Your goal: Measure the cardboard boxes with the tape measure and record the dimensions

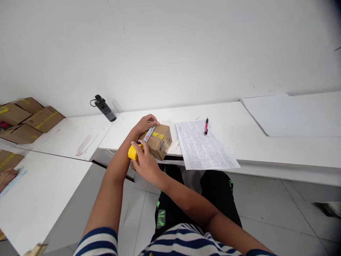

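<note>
A small cardboard box (160,143) with yellow tape across it sits at the front edge of the white table (247,142). A measuring tape's white blade (149,133) runs along the box's top left edge. My left hand (145,123) is closed at the far end of the box, fingers pressing the blade's end down. My right hand (147,164) is closed on the yellow tape measure case (132,152) at the box's near corner, just off the table edge.
A printed sheet (203,146) lies right of the box with a red pen (206,126) at its top. A dark water bottle (105,108) lies by the wall. Several cardboard boxes (26,119) are stacked far left. Another person's hand (6,177) rests on the left table. A white board (293,113) lies at right.
</note>
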{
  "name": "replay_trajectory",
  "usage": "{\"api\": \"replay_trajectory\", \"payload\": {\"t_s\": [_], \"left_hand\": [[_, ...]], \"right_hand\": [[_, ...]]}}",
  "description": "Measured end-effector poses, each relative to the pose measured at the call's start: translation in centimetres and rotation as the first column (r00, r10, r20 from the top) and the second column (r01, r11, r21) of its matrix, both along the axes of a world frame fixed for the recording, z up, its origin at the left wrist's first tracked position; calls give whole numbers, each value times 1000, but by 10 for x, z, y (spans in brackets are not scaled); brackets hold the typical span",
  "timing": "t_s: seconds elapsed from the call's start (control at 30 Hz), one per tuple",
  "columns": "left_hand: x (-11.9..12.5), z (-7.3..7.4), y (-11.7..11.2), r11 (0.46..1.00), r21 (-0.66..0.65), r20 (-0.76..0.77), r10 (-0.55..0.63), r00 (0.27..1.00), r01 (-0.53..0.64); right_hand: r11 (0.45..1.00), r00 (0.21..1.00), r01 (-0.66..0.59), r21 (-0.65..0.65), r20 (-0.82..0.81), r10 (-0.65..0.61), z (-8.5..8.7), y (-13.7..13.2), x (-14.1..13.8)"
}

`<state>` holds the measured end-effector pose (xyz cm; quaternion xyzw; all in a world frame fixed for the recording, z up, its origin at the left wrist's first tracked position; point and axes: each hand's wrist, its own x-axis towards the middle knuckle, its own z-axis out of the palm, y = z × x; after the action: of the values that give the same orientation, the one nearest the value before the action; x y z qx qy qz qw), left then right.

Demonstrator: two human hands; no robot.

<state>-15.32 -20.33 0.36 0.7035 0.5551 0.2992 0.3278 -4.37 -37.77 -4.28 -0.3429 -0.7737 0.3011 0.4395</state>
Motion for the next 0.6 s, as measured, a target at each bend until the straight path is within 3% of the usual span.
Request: {"api": "replay_trajectory", "payload": {"t_s": [0.17,0.5,0.6], "left_hand": [[4,6,-4,1000,-17,-34,25,999,-26],[3,11,-10,1000,17,-146,27,989,-24],[6,10,-6,999,20,-104,48,993,-46]], "right_hand": [[999,999,38,17,-27,-37,-9,2,6],[999,997,26,20,75,-28,-2,0,11],[1000,997,9,-18,71,-8,-1,-5,23]]}}
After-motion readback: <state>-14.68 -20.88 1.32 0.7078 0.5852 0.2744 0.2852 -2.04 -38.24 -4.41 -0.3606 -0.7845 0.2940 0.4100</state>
